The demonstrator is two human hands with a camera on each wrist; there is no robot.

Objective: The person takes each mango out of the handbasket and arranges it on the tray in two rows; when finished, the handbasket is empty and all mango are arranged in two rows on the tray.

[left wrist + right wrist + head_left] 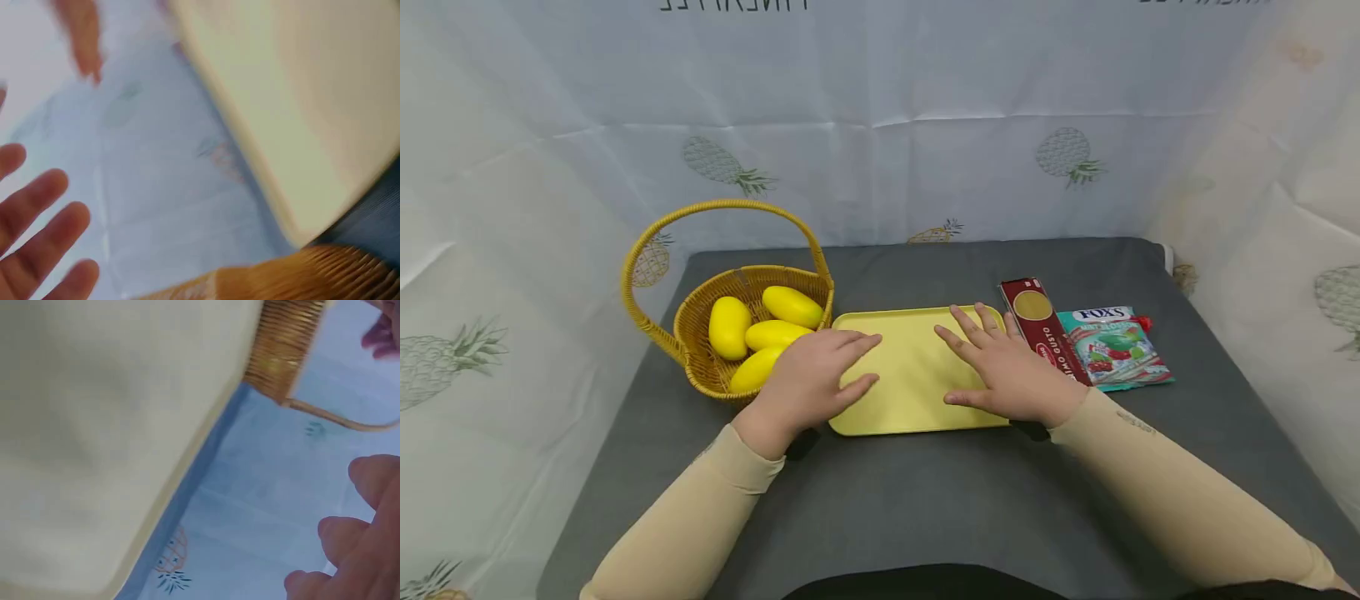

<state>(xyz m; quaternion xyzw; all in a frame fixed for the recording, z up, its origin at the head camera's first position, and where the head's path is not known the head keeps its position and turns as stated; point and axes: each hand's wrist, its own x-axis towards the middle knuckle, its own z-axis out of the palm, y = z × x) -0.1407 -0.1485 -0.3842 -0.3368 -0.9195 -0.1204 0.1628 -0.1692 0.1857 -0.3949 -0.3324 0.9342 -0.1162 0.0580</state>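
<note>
Both hands hover over a yellow tray with fingers extended and nothing held. My left hand is over the tray's left end, beside a yellow wicker basket that holds several yellow mango-like fruits. Over the tray's right end my right hand spreads its fingers. In the left wrist view the left fingers stand apart, with the tray beyond. The right wrist view has the tray, part of the basket and the right fingers.
Right of the tray lie a dark red box and a green FOX'S candy bag, side by side. The basket's tall handle arches above its bowl. A dark grey cloth covers the table, and a pineapple-print curtain hangs behind.
</note>
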